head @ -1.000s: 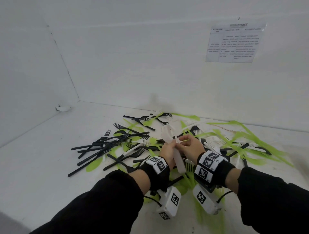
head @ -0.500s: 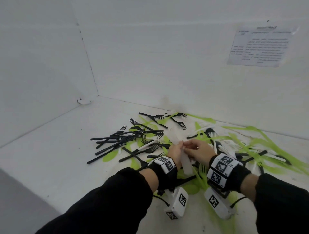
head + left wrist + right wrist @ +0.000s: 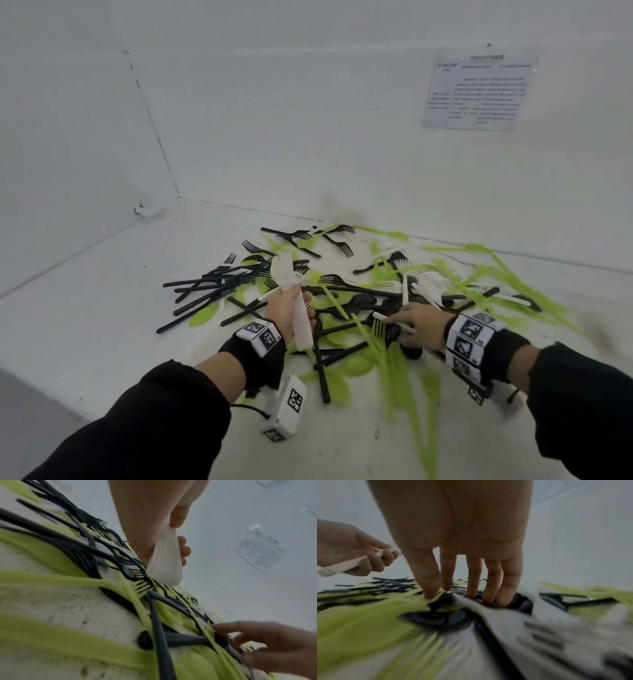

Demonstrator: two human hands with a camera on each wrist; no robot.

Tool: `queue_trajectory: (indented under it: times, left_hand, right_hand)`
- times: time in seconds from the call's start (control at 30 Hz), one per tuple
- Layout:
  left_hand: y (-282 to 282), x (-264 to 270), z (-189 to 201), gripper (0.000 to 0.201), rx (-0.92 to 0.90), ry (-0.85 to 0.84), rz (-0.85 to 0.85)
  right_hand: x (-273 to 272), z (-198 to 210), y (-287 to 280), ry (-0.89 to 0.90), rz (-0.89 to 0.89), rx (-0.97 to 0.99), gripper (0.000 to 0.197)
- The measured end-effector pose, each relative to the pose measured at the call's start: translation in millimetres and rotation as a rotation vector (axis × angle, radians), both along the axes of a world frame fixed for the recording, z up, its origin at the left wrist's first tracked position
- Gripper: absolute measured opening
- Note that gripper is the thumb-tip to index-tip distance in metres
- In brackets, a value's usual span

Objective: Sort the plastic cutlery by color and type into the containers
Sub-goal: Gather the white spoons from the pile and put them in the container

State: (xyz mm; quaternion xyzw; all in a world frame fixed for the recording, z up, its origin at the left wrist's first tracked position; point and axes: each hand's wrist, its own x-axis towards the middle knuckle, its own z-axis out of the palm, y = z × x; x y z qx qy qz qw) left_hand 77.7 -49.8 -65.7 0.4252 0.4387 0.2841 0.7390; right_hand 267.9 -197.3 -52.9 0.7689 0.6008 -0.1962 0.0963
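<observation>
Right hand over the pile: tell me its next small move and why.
Probably pinch the white fork under its fingertips and lift it. The left hand already grips a bundle of white forks, and the right hand rests open on the pile, touching that piece.

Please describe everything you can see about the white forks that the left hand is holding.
The white forks form a tight stack of what looks like thin plastic, nested so that the handle edges show as fine parallel ribs in the left wrist view. The left hand grips the stack around the middle of the handles, fingers curled round it. The tines point up and away from the person, the handle ends down toward the wrist. The stack is lifted above the mixed pile of cutlery, and only the left hand touches it.
</observation>
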Motion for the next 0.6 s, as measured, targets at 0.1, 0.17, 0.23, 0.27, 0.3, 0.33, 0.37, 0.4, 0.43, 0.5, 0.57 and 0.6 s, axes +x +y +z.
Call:
queue_trajectory:
  times: [0.1,0.17,0.23,0.27,0.3,0.33,0.37,0.4,0.43,0.5,0.57,0.6]
  left_hand:
    - [-12.4,-3.9,-2.0,0.021,-0.066,0.045,-0.087]
    - [-18.6,-2.1,-5.4,0.015,-0.031,0.088,-0.099]
    - [-20.1,1.0,-6.0,0.013,0.054,0.122,-0.052]
    - [-18.9,2.2,-6.0,0.014,0.1,0.142,-0.02]
    - [-17.5,3.0,-5.6,0.016,0.136,0.159,0.01]
    - [-15.9,3.5,-5.1,0.018,0.162,0.17,0.034]
    - [-15.3,4.1,-4.4,0.02,0.186,0.176,0.051]
    - [-15.1,5.0,-4.0,0.02,0.206,0.183,0.063]
    - [-16.4,6.2,-4.0,0.018,0.222,0.19,0.072]
    - [-21.3,9.1,-3.9,0.013,0.237,0.177,0.093]
    - [-27.8,12.9,-4.0,0.014,0.246,0.147,0.108]
    - [-32.0,14.6,-4.4,0.015,0.247,0.131,0.1]
  right_hand:
    - [-11.1,-15.5,-9.9,0.031,0.099,0.051,0.053]
    - [-18.9,-17.6,-17.7,0.071,0.153,0.082,0.055]
    - [-23.8,-16.2,-29.8,0.101,0.197,0.118,0.055]
    - [-23.8,-18.6,-36.9,0.101,0.212,0.133,0.055]
    - [-24.2,-20.8,-45.4,0.109,0.233,0.158,0.056]
    - [-24.2,-25.0,-54.6,0.129,0.237,0.196,0.056]
    - [-25.2,-27.6,-63.1,0.151,0.25,0.227,0.056]
    - [-25.3,-31.8,-70.4,0.143,0.274,0.286,0.056]
    - [-23.7,-36.9,-76.2,0.131,0.297,0.361,0.055]
    - [-23.4,-44.6,-85.0,0.112,0.342,0.404,0.055]
    - [-28.9,-41.2,-89.9,0.133,0.343,0.42,0.057]
    - [-30.9,-39.9,-93.3,0.138,0.32,0.372,0.058]
